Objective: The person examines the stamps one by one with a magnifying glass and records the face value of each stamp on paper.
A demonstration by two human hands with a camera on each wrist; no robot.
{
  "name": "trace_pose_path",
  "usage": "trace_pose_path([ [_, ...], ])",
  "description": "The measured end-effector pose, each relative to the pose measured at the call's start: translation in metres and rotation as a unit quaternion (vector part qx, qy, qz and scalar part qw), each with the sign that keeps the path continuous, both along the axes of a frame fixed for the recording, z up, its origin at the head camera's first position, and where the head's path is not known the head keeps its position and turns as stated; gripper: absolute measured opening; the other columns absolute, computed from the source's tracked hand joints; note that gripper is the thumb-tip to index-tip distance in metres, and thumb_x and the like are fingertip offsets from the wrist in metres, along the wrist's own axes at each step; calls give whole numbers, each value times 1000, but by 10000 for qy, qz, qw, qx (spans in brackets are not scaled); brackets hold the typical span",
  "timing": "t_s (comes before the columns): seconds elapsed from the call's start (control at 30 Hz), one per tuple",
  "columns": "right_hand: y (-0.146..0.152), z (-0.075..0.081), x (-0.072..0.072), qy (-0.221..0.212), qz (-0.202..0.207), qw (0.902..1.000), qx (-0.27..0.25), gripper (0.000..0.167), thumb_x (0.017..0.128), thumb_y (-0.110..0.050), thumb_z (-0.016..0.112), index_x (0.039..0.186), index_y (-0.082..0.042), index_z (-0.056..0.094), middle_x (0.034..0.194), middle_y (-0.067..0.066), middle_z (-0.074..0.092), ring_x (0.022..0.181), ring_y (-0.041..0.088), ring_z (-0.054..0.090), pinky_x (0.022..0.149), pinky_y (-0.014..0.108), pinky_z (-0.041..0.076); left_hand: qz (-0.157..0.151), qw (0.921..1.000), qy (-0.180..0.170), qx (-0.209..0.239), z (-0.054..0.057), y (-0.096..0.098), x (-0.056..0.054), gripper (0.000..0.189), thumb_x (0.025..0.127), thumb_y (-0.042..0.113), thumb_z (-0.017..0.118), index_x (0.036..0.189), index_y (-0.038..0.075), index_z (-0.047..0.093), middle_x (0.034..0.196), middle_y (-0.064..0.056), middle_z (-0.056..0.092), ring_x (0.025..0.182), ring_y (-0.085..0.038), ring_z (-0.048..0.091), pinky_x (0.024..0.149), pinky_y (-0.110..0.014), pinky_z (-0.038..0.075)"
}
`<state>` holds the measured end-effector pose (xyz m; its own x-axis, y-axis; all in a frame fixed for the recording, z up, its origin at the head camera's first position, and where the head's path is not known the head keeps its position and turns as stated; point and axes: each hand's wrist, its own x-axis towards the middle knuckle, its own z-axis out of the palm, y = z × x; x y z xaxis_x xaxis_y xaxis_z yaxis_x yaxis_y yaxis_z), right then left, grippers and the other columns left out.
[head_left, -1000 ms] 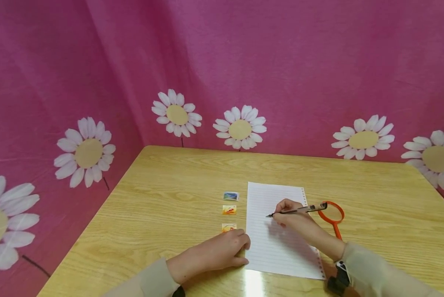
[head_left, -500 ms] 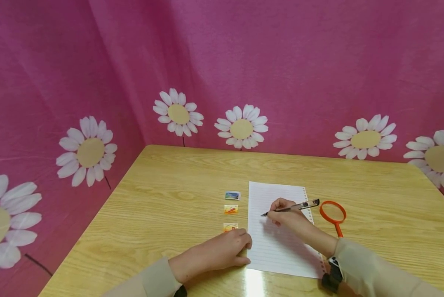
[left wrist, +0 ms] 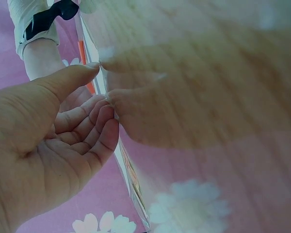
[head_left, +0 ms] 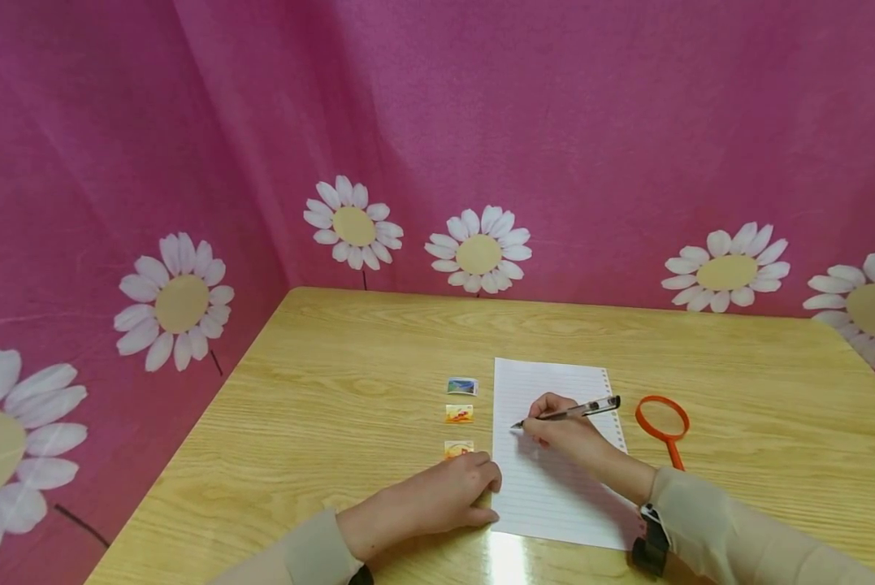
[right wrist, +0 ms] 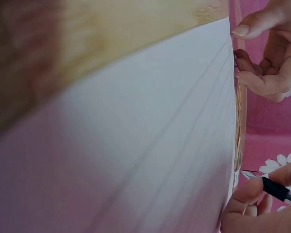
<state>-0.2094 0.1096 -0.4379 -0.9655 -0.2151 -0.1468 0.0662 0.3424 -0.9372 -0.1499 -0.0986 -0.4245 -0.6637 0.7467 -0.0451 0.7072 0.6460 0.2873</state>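
A lined sheet of paper (head_left: 547, 508), punched along its right edge, lies on the wooden table. My right hand (head_left: 570, 432) pinches a pen (head_left: 586, 408) with a clear barrel and dark ends, its tip right at the left part of the sheet. In the right wrist view the pen's black grip (right wrist: 275, 188) shows between thumb and fingers. My left hand (head_left: 455, 494) rests at the sheet's lower left edge, thumb and loosely bent fingertips touching down in the left wrist view. Left of the sheet lie a blue stamp (head_left: 462, 387), an orange-yellow stamp (head_left: 459, 414) and a yellow stamp (head_left: 458, 448), partly hidden.
A red magnifying glass (head_left: 673, 448) lies right of the sheet, its handle end near the right sleeve (head_left: 708, 512). Pink cloth (head_left: 591, 146) with white daisies hangs behind and left of the table (head_left: 320, 374).
My right hand has moved the pen left and slightly down across the sheet, its tip now nearer the left edge. The left hand stays at the edge; the view shifts slightly.
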Motion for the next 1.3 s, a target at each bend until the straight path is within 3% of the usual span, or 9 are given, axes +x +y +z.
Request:
trace_pose_path([
  [0.4,-1,-4,-3,20,-65,9997,217,11,76,-4,60,85,-3,53,63,-6,51,58,6,48,55,19,39,8,10000,44,-23,1,1,0,22,87,27,75,96,11,63,89,5,56,74,1,44,70,-8,39],
  [0.9,-4,-7,-3,263,-28,9996,100,12,79,-3,63,84,-4,51,65,-6,51,58,5,48,55,19,39,-37,9998,163,-62,0,0,1,23,87,28,75,96,11,63,90,4,57,76,2,46,72,-8,41],
  [1.3,-2,-5,-3,219,246,9992,234,12,81,-5,62,86,-4,51,65,-5,51,58,5,46,54,19,38,-69,9993,321,-200,-1,2,0,23,87,30,74,96,11,64,89,4,57,76,1,49,72,-9,43],
])
